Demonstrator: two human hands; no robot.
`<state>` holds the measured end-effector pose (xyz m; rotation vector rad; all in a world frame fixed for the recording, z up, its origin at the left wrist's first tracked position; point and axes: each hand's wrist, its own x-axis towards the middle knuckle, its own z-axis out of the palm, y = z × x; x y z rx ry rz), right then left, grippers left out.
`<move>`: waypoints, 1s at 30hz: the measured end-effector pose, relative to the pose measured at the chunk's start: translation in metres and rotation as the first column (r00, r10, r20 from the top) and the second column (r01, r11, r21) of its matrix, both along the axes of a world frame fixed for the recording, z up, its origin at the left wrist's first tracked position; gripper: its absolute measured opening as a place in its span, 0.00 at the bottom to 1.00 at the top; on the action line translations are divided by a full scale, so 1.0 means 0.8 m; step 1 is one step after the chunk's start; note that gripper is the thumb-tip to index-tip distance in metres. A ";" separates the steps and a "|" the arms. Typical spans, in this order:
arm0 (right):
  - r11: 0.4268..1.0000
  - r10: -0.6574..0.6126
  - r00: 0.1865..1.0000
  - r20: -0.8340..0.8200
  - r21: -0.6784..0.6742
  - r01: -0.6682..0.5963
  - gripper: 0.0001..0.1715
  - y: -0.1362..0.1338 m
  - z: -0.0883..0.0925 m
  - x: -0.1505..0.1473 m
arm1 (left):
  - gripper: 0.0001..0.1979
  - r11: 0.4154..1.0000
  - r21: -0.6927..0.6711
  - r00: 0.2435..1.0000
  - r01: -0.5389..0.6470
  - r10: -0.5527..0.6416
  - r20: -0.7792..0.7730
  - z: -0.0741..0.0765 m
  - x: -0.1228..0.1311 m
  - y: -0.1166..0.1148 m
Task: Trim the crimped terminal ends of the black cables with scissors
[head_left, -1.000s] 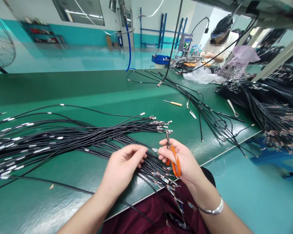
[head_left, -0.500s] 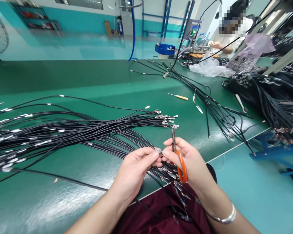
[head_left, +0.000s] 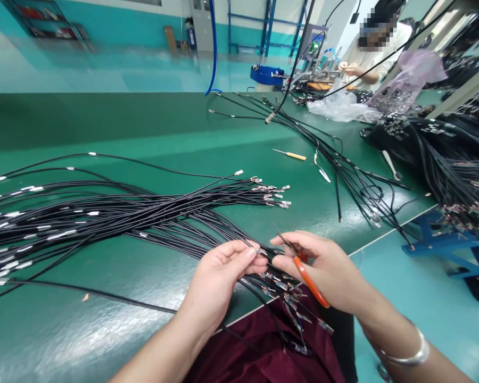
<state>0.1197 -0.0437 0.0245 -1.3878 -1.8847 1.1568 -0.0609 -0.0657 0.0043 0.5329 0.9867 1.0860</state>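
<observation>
My left hand (head_left: 227, 279) pinches the end of a black cable (head_left: 259, 251) between thumb and forefinger; small coloured wires show at its tip. Just to the right, my right hand (head_left: 323, 266) is closed around orange-handled scissors (head_left: 309, 282), whose dark blades point up and left, away from the pinched tip. Below both hands, several more cable ends (head_left: 283, 287) with bared wires and foil-like bits hang over the table edge above my lap. Behind them a thick bundle of black cables (head_left: 155, 207) with white labels and metal-tipped ends lies across the green table (head_left: 123, 122).
Farther right lie a yellow-handled pick (head_left: 295, 156), a white brush-like tool (head_left: 391, 165) and another spread of black cables (head_left: 323, 143). A large cable heap (head_left: 431, 154) sits at the right edge, over a blue stool (head_left: 431, 239). A co-worker (head_left: 383, 53) handles something at the back right.
My right hand has drawn back to the right from the cable tip, and the scissors have tilted leftward. The left hand keeps its pinch. The view has shifted slightly.
</observation>
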 end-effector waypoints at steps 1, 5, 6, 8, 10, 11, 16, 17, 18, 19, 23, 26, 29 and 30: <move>0.994 0.063 0.991 0.114 0.084 -0.073 0.13 0.001 0.002 0.007 | 0.08 1.000 0.010 1.000 0.000 0.000 -0.025 0.000 0.000 -0.001; 0.919 0.258 0.883 0.393 0.181 -0.350 0.17 0.007 0.007 0.019 | 0.07 0.998 0.060 0.988 0.006 0.003 -0.155 0.003 0.001 -0.002; 0.907 0.282 0.863 0.419 0.177 -0.382 0.17 0.008 0.007 0.020 | 0.06 0.997 0.073 0.982 0.007 0.007 -0.190 0.004 0.002 -0.001; 0.892 0.313 0.845 0.434 0.172 -0.418 0.18 0.009 0.006 0.019 | 0.05 0.996 0.094 0.970 0.007 0.017 -0.244 0.005 0.002 -0.001; 0.883 0.333 0.844 0.420 0.174 -0.436 0.16 0.010 0.004 0.017 | 0.04 0.995 0.102 0.961 0.009 0.020 -0.277 0.007 0.002 0.000; 0.880 0.339 0.847 0.411 0.181 -0.440 0.16 0.011 0.003 0.017 | 0.04 0.995 0.103 0.958 0.012 0.018 -0.286 0.008 0.002 0.000; 0.865 0.337 0.840 0.425 0.213 -0.455 0.17 0.011 -0.004 0.015 | 0.05 0.994 0.105 0.953 0.023 0.009 -0.303 0.010 0.001 0.000; 0.861 0.334 0.835 0.438 0.218 -0.459 0.18 0.011 -0.005 0.015 | 0.05 0.994 0.107 0.952 0.028 0.006 -0.306 0.009 0.000 0.000; 0.858 0.331 0.830 0.449 0.223 -0.463 0.19 0.011 -0.006 0.015 | 0.05 0.994 0.108 0.951 0.033 0.002 -0.309 0.009 0.000 -0.001; 0.854 0.329 0.827 0.456 0.230 -0.467 0.19 0.011 -0.007 0.015 | 0.05 0.993 0.112 0.950 0.037 -0.001 -0.312 0.009 0.000 -0.001; 0.843 0.330 0.825 0.458 0.249 -0.476 0.19 0.012 -0.010 0.016 | 0.05 0.991 0.123 0.950 0.042 -0.002 -0.313 0.007 -0.001 -0.002; 0.840 0.329 0.829 0.452 0.261 -0.475 0.19 0.013 -0.011 0.017 | 0.05 0.991 0.126 0.951 0.041 0.001 -0.310 0.007 -0.001 -0.002; 0.836 0.331 0.819 0.468 0.257 -0.485 0.19 0.014 -0.013 0.017 | 0.05 0.991 0.127 0.950 0.039 0.003 -0.313 0.008 0.000 -0.001; 0.835 0.334 0.814 0.475 0.251 -0.490 0.19 0.014 -0.013 0.017 | 0.05 0.991 0.128 0.949 0.040 0.002 -0.316 0.008 0.000 0.000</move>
